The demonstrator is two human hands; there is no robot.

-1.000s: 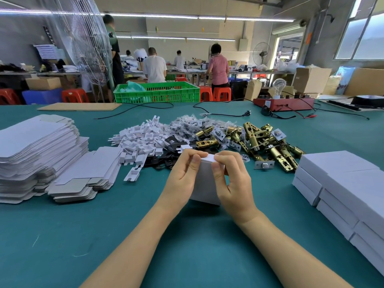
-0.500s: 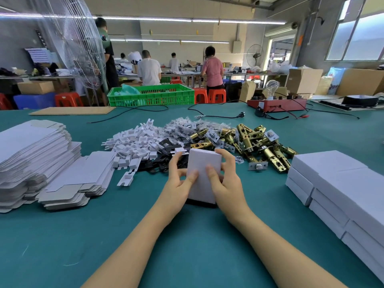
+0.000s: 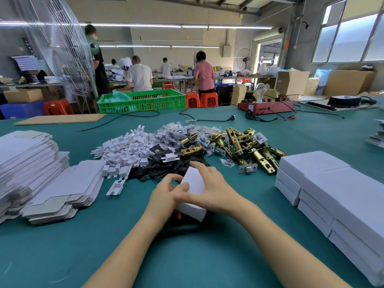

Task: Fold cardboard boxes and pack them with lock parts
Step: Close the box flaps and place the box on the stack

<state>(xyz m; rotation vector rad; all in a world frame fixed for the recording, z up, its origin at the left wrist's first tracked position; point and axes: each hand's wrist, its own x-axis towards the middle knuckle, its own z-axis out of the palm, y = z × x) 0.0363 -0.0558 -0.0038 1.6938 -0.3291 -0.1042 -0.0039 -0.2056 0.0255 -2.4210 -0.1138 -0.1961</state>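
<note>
We hold the box (image 3: pixel 192 183) just above the surface (image 3: pixel 207 256), both hands clamped on it — left hand (image 3: pixel 164 196) at its near end, right hand (image 3: pixel 214 190) across the top. Thin cardboard is light and creases easily — grip along the edges, not the panels.

One cam only, head-worn, wide-angle, so no second view to overlap. Looks forward and slightly down across the teal cloth-covered worktable (image 3: pixel 207 256), from the wearer's seat at its near edge. Both forearms enter from the bottom of frame, hands close in at centre. Straight lines bow near the edges, e.g. the stack of closed white cardboard boxes (image 3: pixel 332 194) at lower right. Upper half takes in the far workshop: green slatted plastic crate (image 3: pixel 143 100) at centre-left, grey-framed windows (image 3: pixel 349 36) at upper right.
</note>
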